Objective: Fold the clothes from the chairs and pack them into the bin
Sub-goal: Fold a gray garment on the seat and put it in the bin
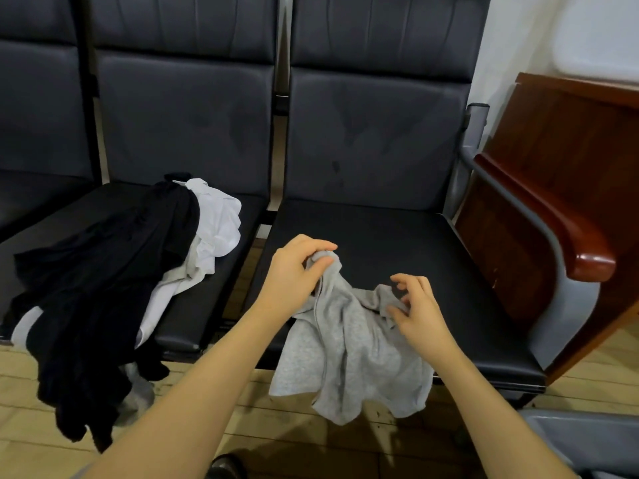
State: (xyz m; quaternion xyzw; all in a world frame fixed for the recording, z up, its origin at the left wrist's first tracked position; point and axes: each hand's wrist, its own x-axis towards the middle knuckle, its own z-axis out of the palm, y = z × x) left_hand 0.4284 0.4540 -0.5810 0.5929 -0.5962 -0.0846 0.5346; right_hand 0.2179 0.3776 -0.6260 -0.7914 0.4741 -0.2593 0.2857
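Left hand: the left hand (294, 267) is up at the top corner of the grey shirt (345, 344), thumb and fingers pinching a bunched bit of cloth above the seat.
Right hand: the right hand (415, 305) is at the other upper edge, fingers curled and picking at a fold; whether it truly has the cloth pinched, I cannot tell.
Grey shirt: it's draped over the front edge of the right chair (397, 236), upper part on the seat, lower half hanging toward the wooden floor (294, 426).
Handling: looks light, soft and floppy, no stiffness at all, so it will sag wherever it isn't held. Best taken at 2 points along the top, shoulder to shoulder, so it hangs flat.
Stage: by my read, folding of this piece hasn't started; it's being sorted out first.
Waiting pile: a black garment (96, 288) lies over a white garment (214, 229) on the left chair (207, 305), spilling off the front.
Bin: a grey rim (587, 433) at the lower right may be it, not sure.
Risk: the hanging hem could drag on the floor.
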